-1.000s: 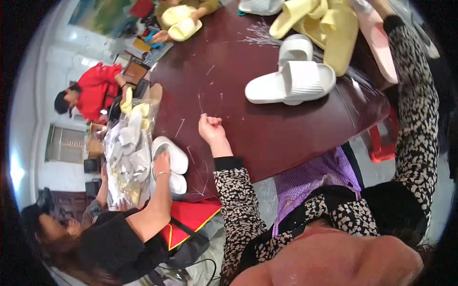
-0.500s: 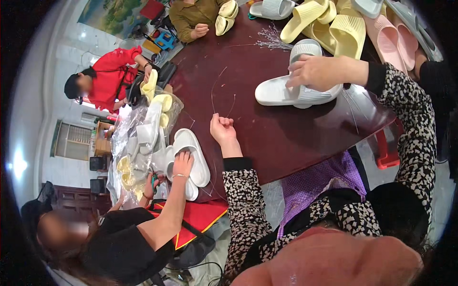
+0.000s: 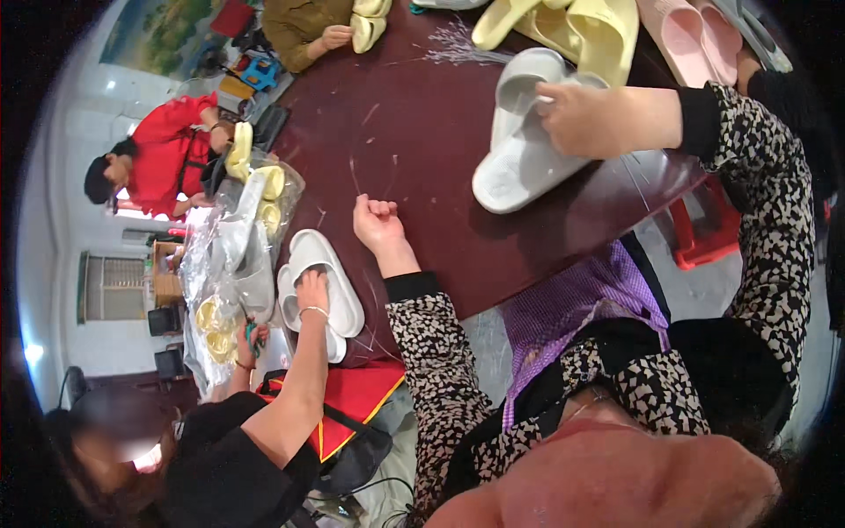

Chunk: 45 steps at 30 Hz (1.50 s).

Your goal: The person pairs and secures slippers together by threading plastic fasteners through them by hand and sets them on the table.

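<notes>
My left hand [image 3: 378,224] rests as a closed fist on the dark red table [image 3: 422,114], holding nothing that I can see. My right hand [image 3: 585,114] grips a pair of white slide sandals [image 3: 519,150] lying on the table in front of me. Thin plastic fastener strands [image 3: 370,172] lie scattered on the table between my hands.
A person in black on my left presses a hand [image 3: 310,290] on another white sandal pair [image 3: 321,282]. Clear bags of sandals [image 3: 233,255] are piled at the table's left end. Yellow sandals [image 3: 581,31] and pink sandals [image 3: 695,35] lie at the far side. A red stool [image 3: 704,238] stands at right.
My right hand came in from the right and took hold of the white sandal pair. The person in black pulled another white pair toward the table edge. My left fist barely moved.
</notes>
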Motion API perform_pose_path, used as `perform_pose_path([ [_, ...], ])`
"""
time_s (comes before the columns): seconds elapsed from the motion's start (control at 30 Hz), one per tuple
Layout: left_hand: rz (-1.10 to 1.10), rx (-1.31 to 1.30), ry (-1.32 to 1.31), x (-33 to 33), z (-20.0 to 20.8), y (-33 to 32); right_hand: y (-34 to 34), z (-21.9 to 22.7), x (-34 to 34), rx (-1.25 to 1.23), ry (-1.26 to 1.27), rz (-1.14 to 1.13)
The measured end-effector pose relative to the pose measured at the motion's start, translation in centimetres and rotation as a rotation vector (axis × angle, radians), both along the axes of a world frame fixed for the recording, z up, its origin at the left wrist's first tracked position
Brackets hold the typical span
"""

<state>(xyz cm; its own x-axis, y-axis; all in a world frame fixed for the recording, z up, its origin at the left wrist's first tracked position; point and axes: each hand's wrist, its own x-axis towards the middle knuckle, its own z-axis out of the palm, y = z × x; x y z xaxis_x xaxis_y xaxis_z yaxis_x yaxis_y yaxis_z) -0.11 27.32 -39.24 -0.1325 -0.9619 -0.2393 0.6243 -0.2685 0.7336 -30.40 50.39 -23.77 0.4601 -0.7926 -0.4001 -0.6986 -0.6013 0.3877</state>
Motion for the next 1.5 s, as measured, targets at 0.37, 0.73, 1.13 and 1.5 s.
perform_pose_path([
  [0.37,0.037,0.018,-0.049,-0.5,0.1,0.7,-0.9,-0.2,-1.9,-0.5,0.699,-0.03],
  [0.73,0.0,0.025,-0.078,-0.7,0.4,0.7,-2.9,5.4,-4.5,-0.741,0.181,0.236],
  [1.13,0.014,0.004,-0.063,0.1,-0.4,0.2,-0.9,2.8,-7.3,-0.399,0.071,-0.012],
  [1.5,-0.024,0.0,-0.016,-0.9,0.3,0.9,-3.4,-5.0,-7.8,-0.567,-0.078,-0.089],
])
